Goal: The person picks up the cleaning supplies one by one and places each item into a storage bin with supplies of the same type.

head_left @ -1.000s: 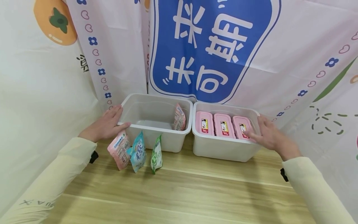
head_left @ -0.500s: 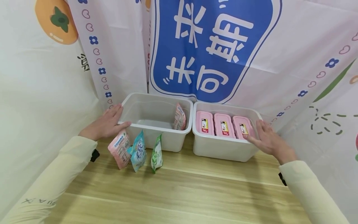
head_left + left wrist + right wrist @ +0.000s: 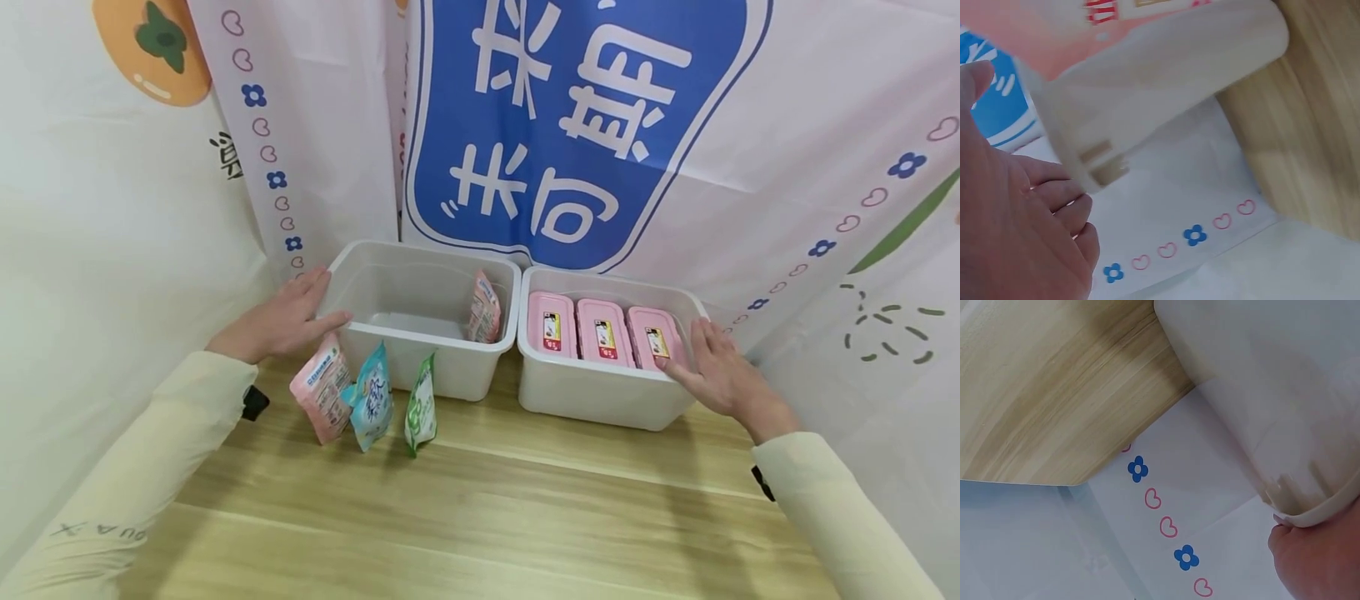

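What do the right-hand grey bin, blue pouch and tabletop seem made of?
Right-hand grey bin: probably moulded plastic, smooth with a soft sheen; it has rounded corners and a lipped rim.
Blue pouch: likely printed film, slightly shiny, with thin edges.
Tabletop: wood or laminate, satin; the streaky grain leaves either possible.

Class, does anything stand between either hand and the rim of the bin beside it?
Nothing visible does: the left hand touches the rim of the left bin, and the right hand that of the right bin. The pink pouch on the table stands near the left hand, but not between it and the rim.
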Motion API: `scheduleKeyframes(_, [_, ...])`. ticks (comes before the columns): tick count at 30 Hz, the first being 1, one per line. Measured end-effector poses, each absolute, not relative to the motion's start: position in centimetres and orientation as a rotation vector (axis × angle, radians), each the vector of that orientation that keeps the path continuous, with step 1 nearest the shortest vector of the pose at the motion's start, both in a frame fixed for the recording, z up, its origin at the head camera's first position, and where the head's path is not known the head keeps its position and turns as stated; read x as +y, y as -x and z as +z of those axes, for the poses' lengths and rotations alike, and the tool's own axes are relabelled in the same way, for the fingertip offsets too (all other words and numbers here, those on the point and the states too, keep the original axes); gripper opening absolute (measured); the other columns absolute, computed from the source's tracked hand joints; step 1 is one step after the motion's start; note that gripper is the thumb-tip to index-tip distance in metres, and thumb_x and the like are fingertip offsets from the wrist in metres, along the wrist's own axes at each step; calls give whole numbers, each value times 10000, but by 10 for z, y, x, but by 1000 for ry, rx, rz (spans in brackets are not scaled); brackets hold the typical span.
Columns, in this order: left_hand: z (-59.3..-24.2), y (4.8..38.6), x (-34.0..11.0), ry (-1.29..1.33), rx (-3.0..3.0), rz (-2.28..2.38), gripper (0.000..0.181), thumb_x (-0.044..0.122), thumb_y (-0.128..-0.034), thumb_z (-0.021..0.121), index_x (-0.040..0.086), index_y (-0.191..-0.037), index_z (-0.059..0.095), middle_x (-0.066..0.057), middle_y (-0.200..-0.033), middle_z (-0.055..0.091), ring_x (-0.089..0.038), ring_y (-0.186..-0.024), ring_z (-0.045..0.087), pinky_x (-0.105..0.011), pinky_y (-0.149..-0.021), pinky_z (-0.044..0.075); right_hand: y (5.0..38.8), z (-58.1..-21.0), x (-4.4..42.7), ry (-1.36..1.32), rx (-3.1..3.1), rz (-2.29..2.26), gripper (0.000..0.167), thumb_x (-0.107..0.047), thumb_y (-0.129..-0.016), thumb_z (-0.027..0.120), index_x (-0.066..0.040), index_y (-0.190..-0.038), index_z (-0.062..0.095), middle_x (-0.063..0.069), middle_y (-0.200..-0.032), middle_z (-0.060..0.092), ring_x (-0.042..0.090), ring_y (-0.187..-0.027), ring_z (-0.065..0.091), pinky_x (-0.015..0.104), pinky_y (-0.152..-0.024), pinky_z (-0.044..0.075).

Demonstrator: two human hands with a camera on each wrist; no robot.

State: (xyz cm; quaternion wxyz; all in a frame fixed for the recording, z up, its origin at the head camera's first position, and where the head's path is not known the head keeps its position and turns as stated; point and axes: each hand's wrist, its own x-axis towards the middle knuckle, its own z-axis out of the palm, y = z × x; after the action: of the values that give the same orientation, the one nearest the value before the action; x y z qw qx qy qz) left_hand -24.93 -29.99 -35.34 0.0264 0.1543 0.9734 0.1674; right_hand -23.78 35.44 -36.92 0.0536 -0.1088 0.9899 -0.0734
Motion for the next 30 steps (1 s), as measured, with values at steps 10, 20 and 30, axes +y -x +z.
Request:
scheduleKeyframes(10, [-324, 229, -291, -602, 3099, 581, 755, 507, -1035, 609, 61, -1585, 345, -240, -1456, 555, -394, -1248, 574, -664, -1057, 492, 237, -371, 355, 335, 3010, -213, 1051, -659, -1072, 352, 98, -1628, -118, 385, -1703, -91, 581, -1593, -12, 724, -1283, 59])
scheduleKeyframes(20, [-305, 206, -282, -569, 3218, 480, 641, 405, -918, 791, 3, -1377, 596, -215, -1164, 724, -282, -867, 644, -469, -745, 578, 238, -374, 359, 333, 3018, -226, 1042, -669, -1072, 333, 82, -1634, -121, 365, -1711, -107, 566, -1601, -22, 718, -1286, 56])
scheduleKeyframes(30, [-303, 181, -281, -456, 3187, 487, 624, 446, -917, 785, -95, -1211, 685, -295, -1126, 754, -415, -984, 736, -583, -848, 625, 238, -376, 359, 353, 3028, -243, 1047, -663, -1073, 334, 117, -1624, -93, 371, -1706, -102, 560, -1603, -38, 711, -1290, 57])
